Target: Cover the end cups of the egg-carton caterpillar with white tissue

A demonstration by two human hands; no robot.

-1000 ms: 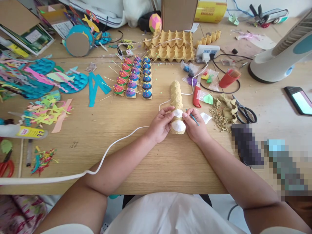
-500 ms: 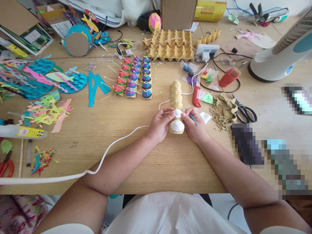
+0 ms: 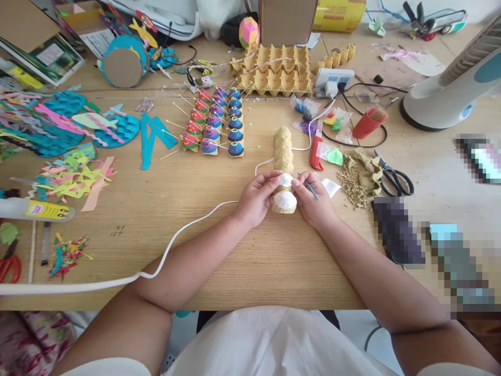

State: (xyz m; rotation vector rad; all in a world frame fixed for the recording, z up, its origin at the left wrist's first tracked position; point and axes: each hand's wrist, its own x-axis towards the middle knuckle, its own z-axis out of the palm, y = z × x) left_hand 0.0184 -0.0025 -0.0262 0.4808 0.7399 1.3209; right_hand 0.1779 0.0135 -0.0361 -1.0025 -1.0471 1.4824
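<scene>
White clay [image 3: 285,200] caps the carton strip [image 3: 284,149] before us at the desk [image 3: 203,261]; our left hand [image 3: 254,201] pinches it, likely steadying; our right hand [image 3: 313,201] grips a blue stick [image 3: 312,190], slanted, perhaps freeing fingertips [image 3: 296,183].

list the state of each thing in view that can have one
strip: two bumps white, rest bare
left hand: gripping strip
right hand: holding blue stick
painted rows: side by side
socket: two plugs in
white bottle: lying down
red cup: holding sticks
black scissors: lying, opening unclear
</scene>
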